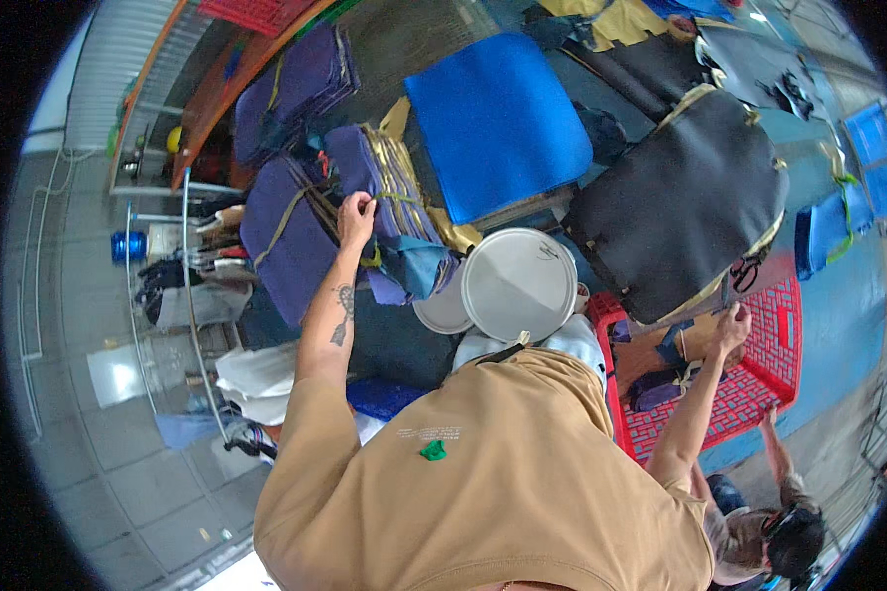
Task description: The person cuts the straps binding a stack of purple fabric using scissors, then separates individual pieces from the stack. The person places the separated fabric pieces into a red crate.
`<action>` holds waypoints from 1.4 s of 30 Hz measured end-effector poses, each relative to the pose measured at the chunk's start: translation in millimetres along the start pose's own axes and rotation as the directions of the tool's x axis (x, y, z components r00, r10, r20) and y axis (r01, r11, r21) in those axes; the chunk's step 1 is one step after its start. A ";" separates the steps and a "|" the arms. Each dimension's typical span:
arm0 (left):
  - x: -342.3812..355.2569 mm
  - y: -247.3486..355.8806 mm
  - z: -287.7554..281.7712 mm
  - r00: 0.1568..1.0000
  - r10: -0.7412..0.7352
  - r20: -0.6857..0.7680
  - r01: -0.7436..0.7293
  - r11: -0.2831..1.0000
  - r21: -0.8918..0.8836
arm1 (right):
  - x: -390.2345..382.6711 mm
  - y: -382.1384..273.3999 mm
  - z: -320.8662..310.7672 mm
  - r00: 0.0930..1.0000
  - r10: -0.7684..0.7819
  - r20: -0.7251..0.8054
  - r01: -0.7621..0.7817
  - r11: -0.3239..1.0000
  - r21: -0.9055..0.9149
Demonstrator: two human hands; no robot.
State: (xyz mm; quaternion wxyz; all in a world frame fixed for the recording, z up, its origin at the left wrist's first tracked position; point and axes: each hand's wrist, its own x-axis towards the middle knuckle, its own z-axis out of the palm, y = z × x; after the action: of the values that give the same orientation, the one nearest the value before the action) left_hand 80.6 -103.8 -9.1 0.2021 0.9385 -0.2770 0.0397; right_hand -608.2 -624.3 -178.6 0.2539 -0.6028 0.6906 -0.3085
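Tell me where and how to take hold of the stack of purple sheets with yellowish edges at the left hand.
Probably at the thin yellow-green strip crossing the stack of purple sheets with yellowish edges, coming from the near side, where the left hand is. Squeeze across the whole thickness: the many layers spread at the right, so gripping there should hold them together.

The room around me is moderately bright, its shadows soft. White glare lies on the grey floor (133, 478) between eight and nine o'clock; a patch at seven is blown out. The metal rail (189, 305) at nine bows with fisheye distortion, inside black corners. The left hand (356, 219) looks fairly clear; the rim at four is soft.
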 end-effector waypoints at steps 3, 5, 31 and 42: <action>-25.7 18.8 1.6 0.999 -0.049 -0.019 0.049 0.999 -0.004 | 54.0 0.2 16.4 0.994 -0.101 0.038 0.105 0.985 -0.136; -37.9 30.1 5.5 0.999 0.001 -0.034 -0.003 0.999 -0.032 | 94.8 14.7 27.6 0.983 -0.083 0.166 0.125 0.957 -0.262; -92.1 118.5 6.4 0.948 -0.285 0.142 0.234 0.926 0.296 | 206.8 60.5 -1.1 0.681 0.052 0.730 -0.162 0.983 0.080; -104.4 113.1 33.9 0.943 -0.241 -0.229 0.281 0.945 0.164 | 147.1 -82.1 -98.8 0.800 -0.241 0.550 -0.288 0.650 0.703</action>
State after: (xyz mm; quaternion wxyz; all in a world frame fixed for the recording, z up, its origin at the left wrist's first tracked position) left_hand -69.3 -151.3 -19.2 0.1407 0.9730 -0.1219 0.1363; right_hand -645.3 -764.8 -48.2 0.6910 -0.4950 0.3870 -0.3573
